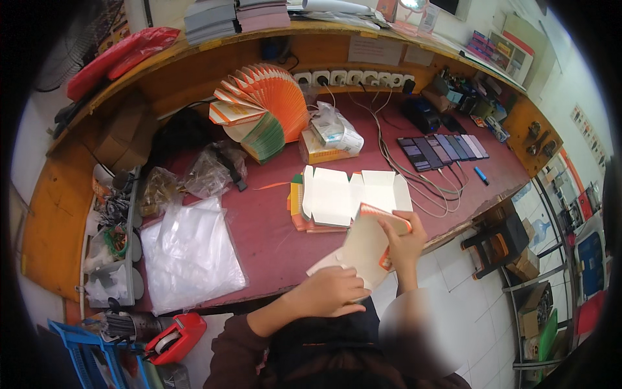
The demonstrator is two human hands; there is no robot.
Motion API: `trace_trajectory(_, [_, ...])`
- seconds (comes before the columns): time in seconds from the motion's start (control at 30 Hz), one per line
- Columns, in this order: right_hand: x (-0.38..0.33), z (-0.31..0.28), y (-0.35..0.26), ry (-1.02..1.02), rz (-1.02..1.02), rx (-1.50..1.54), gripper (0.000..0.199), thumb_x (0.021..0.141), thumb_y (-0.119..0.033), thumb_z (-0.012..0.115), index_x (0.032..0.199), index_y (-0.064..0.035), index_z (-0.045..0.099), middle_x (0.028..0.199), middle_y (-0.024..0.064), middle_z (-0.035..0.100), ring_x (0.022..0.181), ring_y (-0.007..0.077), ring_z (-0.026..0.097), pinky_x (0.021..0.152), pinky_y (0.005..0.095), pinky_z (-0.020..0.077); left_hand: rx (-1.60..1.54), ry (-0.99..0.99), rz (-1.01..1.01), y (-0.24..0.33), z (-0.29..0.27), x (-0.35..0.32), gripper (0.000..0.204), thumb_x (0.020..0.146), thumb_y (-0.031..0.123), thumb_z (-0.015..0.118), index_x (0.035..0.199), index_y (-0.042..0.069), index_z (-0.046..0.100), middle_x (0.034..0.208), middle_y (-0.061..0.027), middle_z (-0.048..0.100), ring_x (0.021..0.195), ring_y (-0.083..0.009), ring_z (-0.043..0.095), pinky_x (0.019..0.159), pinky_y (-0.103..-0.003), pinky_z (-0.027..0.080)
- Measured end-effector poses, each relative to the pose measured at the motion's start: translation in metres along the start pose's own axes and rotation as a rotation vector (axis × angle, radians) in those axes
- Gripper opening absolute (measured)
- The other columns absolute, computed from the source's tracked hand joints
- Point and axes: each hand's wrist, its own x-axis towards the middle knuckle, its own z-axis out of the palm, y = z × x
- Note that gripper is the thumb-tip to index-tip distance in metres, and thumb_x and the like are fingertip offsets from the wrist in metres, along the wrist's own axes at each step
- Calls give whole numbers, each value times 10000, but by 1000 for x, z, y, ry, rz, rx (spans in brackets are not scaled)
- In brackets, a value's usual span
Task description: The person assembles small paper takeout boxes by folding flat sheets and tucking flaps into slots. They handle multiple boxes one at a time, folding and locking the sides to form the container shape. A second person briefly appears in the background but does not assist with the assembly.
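By near edge of table (278,243), both hands (406,245) clamped on part-folded carton (364,245); grey bin (137,285) holds pale plastic (107,287).

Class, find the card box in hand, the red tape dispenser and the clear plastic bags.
Card box (365,245), head view: pale inner side.
Red tape dispenser (188,332), head view: its body.
Clear plastic bags (191,262), head view: top sheet.

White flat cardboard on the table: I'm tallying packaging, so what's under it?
Under the white flat cardboard, orange, yellow and green card pieces show along its left and near edges. Their middles are covered; their number can't be told.
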Motion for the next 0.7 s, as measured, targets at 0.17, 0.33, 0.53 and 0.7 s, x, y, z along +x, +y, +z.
trace_trajectory(0.17, [-40, -7, -13, 30, -648, 35, 225, 636, -192, 790, 777, -94, 645, 592, 51, 575, 512, 188, 573, 480, 284, 440, 0, 650, -64, -17, -25, -10, 441, 658, 420, 758, 918, 81, 651, 892, -63, 601, 833, -214, 568, 675, -294, 442])
trace_trajectory(0.33, [-72, -4, -25, -357, -582, 439, 211, 759, -272, 712, 734, -81, 626, 581, 56, 574, 476, 223, 565, 430, 300, 426, -245, 516, -75, -4, -6, -40, 368, 731, 412, 728, 753, 61, 621, 709, -70, 548, 651, -246, 536, 592, -330, 423])
trace_trajectory(0.53, [-60, -31, -38, -786, -512, 220, 212, 826, -247, 670, 723, -65, 634, 573, 71, 572, 457, 199, 558, 424, 284, 422, -1097, 422, -122, -4, 27, -47, 395, 920, 366, 539, 753, 15, 608, 669, -74, 515, 603, -174, 518, 538, -294, 404])
trace_trajectory(0.7, [-50, -22, -26, -349, -17, 372, 97, 860, -128, 621, 921, -53, 625, 516, -13, 537, 463, 69, 516, 418, 244, 372, -1121, 128, -434, 4, 29, -54, 423, 948, 350, 496, 854, -47, 608, 714, -51, 550, 691, -131, 553, 637, -276, 440])
